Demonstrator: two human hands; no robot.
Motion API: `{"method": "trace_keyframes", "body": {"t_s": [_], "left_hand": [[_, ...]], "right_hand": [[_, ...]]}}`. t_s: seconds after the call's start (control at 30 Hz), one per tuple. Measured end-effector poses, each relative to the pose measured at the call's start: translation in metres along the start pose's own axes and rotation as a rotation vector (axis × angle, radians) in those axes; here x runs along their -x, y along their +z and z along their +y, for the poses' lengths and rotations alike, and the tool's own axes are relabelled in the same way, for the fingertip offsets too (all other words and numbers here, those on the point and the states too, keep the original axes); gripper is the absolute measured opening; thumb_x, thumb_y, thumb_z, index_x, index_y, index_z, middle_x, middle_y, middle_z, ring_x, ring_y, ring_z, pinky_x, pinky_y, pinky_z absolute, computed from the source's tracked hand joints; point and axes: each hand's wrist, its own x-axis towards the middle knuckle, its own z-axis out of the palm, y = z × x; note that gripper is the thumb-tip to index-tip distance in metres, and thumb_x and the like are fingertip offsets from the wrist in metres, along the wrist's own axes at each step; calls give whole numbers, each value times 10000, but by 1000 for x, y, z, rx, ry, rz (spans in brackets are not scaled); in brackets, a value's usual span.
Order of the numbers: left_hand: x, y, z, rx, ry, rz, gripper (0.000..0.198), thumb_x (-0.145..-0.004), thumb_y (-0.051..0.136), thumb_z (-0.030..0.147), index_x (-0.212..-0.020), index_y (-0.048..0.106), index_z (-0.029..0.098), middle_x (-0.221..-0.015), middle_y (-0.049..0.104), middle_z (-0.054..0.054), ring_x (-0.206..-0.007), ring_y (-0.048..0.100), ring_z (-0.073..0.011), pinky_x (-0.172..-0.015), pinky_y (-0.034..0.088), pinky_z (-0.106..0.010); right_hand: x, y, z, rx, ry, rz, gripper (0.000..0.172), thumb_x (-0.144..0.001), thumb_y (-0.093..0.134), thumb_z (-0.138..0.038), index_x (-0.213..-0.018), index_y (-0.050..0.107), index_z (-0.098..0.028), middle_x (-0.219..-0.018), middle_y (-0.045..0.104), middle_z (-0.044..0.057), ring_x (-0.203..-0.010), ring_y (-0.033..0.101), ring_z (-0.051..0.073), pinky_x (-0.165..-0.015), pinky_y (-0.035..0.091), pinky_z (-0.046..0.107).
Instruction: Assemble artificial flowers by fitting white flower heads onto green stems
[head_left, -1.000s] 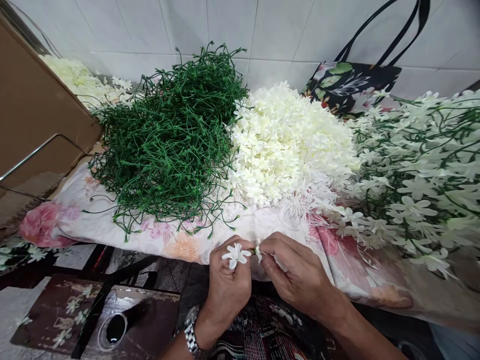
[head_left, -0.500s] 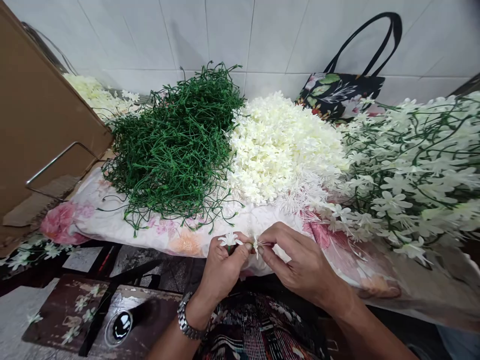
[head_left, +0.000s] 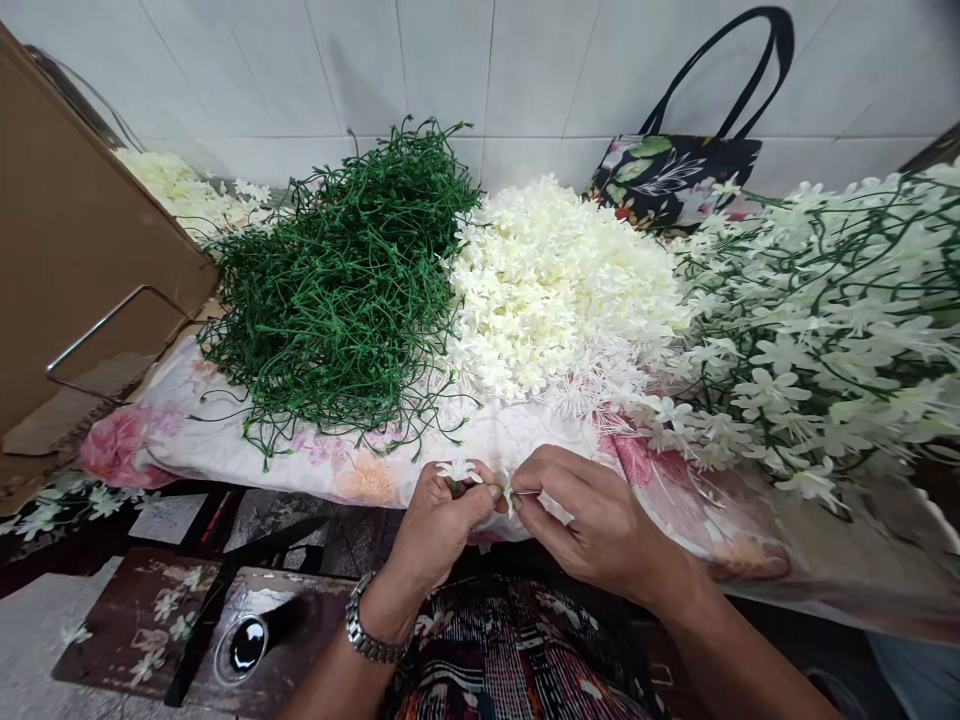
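Note:
My left hand [head_left: 439, 520] is closed round a small green stem topped with a white artificial flower [head_left: 458, 469]. My right hand [head_left: 592, 520] pinches a second small white flower [head_left: 511, 497] and holds it against the tip of the stem, between both thumbs. Both hands hover at the front edge of the floral cloth [head_left: 360, 460]. A steel watch [head_left: 365, 632] sits on my left wrist.
On the cloth lie a heap of green stems [head_left: 345, 290], a heap of loose white flowers [head_left: 555, 290] and finished flower sprigs [head_left: 825, 330] at right. A cardboard box [head_left: 67, 240] stands left, a black floral bag [head_left: 675, 175] against the tiled wall. Fallen flowers lie on the floor [head_left: 150, 630].
Both hands have stayed pressed together while the view shifted; the flower in my left hand has tilted so it now faces upward rather than toward me.

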Motion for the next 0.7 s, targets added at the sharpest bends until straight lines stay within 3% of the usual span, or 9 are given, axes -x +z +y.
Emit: {"method": "trace_keyframes", "body": {"t_s": [0.13, 0.4, 0.7], "left_hand": [[0, 0, -3, 36, 6, -16, 165, -608, 586, 245, -501, 491, 162, -446, 303, 76, -434, 220, -58, -425, 226, -211], [-4, 3, -18, -51, 100, 64, 193, -678, 559, 270, -540, 465, 172, -491, 348, 59, -460, 294, -72, -430, 288, -205], [-4, 6, -14, -105, 135, 129, 124, -664, 517, 223, -552, 513, 170, -494, 418, 46, -477, 355, -87, -420, 329, -192]], "right_hand": [[2, 1, 2, 75, -48, 21, 125, -848, 463, -54, -827, 530, -158, -689, 577, 42, -649, 530, 133, -577, 468, 255], [9, 14, 11, -63, 48, 100, 134, -832, 462, -41, -843, 492, -172, -681, 534, 21, -611, 521, 120, -538, 468, 227], [10, 17, 12, -29, 50, 75, 147, -820, 462, -24, -854, 498, -162, -678, 523, 24, -606, 512, 127, -530, 459, 237]]}}
